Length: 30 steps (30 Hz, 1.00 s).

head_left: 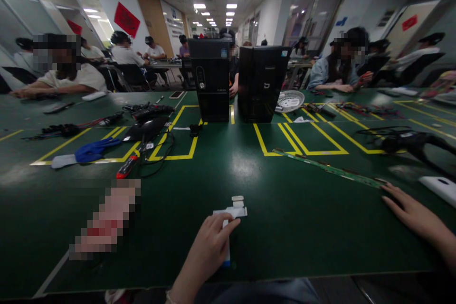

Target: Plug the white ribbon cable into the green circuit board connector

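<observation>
Near the table's front middle, my left hand is closed over white flat ribbon cables. Their connector ends stick out beyond my fingertips, and a blue-tipped end shows below the hand. Exactly how the fingers grip them is partly hidden. On the right, my right hand lies with fingers stretched out on the table. Its fingertips meet the near end of a long, narrow green circuit board strip, which runs diagonally away to the left.
Two black computer towers stand at the back middle. A red screwdriver, blue glove and cables lie left, beside a pixelated patch. Black cables, a white case and a white basket are right. People sit beyond.
</observation>
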### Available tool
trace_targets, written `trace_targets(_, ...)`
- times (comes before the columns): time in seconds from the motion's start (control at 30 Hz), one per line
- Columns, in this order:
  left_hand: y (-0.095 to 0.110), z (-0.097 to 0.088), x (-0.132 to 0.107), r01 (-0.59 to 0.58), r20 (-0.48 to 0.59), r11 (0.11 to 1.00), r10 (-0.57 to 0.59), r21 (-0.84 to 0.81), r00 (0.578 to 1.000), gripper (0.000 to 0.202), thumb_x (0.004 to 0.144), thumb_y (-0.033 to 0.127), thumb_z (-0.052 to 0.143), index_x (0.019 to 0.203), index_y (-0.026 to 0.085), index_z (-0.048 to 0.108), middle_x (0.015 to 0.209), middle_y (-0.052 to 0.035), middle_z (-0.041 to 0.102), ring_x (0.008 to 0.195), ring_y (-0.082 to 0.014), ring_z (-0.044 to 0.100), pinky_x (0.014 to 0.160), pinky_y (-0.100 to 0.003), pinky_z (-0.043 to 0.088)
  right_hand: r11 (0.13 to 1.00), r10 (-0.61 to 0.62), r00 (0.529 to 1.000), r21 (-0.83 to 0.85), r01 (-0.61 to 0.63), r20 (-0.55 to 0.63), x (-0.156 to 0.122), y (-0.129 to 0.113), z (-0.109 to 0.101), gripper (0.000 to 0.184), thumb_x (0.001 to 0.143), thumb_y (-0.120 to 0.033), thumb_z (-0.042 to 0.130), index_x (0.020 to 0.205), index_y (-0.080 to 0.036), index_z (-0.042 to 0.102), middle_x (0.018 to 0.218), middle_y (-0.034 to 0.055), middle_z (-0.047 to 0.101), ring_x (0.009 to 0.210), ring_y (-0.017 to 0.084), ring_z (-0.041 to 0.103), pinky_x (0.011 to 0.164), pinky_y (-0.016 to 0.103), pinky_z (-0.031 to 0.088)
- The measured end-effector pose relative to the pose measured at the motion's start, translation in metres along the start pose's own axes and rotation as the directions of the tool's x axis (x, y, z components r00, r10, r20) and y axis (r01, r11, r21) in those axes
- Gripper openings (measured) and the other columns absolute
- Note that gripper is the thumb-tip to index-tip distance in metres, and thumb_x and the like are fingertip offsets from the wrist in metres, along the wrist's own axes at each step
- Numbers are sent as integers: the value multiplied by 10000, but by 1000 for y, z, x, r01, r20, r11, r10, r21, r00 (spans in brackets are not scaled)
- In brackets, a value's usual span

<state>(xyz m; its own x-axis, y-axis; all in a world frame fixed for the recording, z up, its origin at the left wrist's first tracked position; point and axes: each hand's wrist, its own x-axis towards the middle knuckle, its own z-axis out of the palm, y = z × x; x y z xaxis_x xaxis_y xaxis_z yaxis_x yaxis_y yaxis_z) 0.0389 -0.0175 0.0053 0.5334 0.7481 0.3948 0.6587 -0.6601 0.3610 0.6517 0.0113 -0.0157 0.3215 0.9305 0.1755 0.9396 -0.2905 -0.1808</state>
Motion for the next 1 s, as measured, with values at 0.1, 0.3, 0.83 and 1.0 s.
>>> trace_targets(0.1,3,-2,3,24,61,1000,-23,-12,998,537,822,-19,428,1298,211,520,1249,-101,580,1139,-255,548,952,-467,489,993,-36,990,113,20,138,12,-14,2,695,818,-438,355,1392,-57,451,1494,204,338,1400,254,298,1110,340,277)
trace_targets(0.3,1,-1,8,42,85,999,-44,33,995,369,951,153,464,1310,210,529,1336,-82,568,1271,-238,481,1052,-456,431,973,-197,966,157,171,167,21,-74,4,649,867,-402,361,1405,-46,430,1513,178,315,1414,258,267,1162,334,183)
trace_targets(0.83,1,-1,11,62,165,997,-67,36,984,439,936,263,539,1368,200,491,1438,-81,501,1353,-251,416,1100,-516,369,828,-558,825,136,544,96,16,-194,22,646,912,-580,372,1398,-165,464,1461,118,415,1342,261,397,1117,441,346)
trace_targets(1.0,2,-2,11,74,172,997,-79,34,982,444,937,257,539,1374,206,484,1445,-77,493,1356,-249,411,1103,-519,363,833,-552,830,89,546,75,15,-224,14,615,923,-570,359,1359,-159,496,1358,150,494,1244,286,485,1038,465,432)
